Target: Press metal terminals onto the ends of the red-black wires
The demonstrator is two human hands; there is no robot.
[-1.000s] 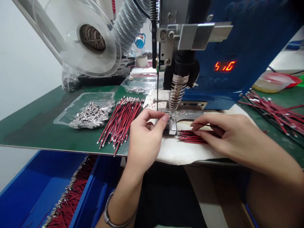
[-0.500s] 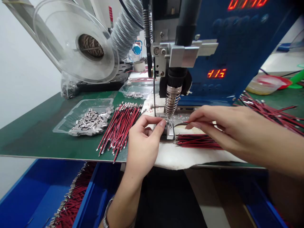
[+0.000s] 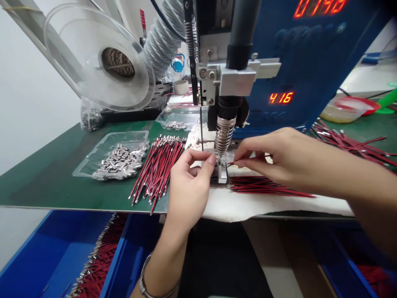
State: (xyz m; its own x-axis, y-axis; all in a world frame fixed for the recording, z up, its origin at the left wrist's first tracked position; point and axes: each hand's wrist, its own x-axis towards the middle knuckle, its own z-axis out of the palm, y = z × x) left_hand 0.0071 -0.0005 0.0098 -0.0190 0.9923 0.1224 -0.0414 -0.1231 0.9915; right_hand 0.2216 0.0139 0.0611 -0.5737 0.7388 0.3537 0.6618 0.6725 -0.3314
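Observation:
My left hand point(image 3: 192, 182) is closed in a pinch at the left side of a small metal fixture point(image 3: 222, 171); whatever lies between its thumb and forefinger is too small to make out. To the right of the fixture, my right hand point(image 3: 273, 159) pinches a thin red wire point(image 3: 231, 163), its end pointing left toward the fixture. Directly above the fixture hangs the soldering machine's spring-wrapped tip point(image 3: 224, 132). Under my right hand a bundle of red and black wires point(image 3: 263, 185) lies on white paper point(image 3: 235, 207).
Left of my left hand lie red-black wires with metal ends point(image 3: 159, 165) and a clear tray point(image 3: 88, 163) of small metal parts. The blue machine housing point(image 3: 297, 62) stands behind my right hand. Below the table edge is a blue bin point(image 3: 62, 240) holding more wires.
My right hand has moved left with the red wire, closer to the fixture. My left hand stays nearly where it was. The lower red display now reads 416.

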